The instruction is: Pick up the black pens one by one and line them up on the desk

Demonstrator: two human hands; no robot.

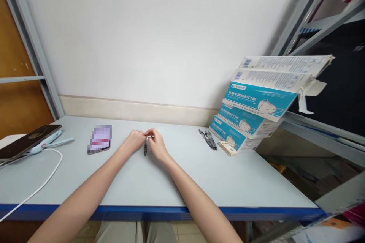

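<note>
A dark pen is between my two hands, above or on the middle of the table; its lower end points toward me. My left hand is closed, palm down, with its fingertips against the pen's upper part. From the other side, my right hand bends its thumb and index finger in a pinch at the pen's top, touching the left fingers. The fingers hide the upper end of the pen, so any small part there cannot be made out.
Several dark pens lie at the right beside a small box and stacked teal-and-white mask boxes. A phone lies left of my hands. Farther left, another phone rests on a light-blue stand with a white cable.
</note>
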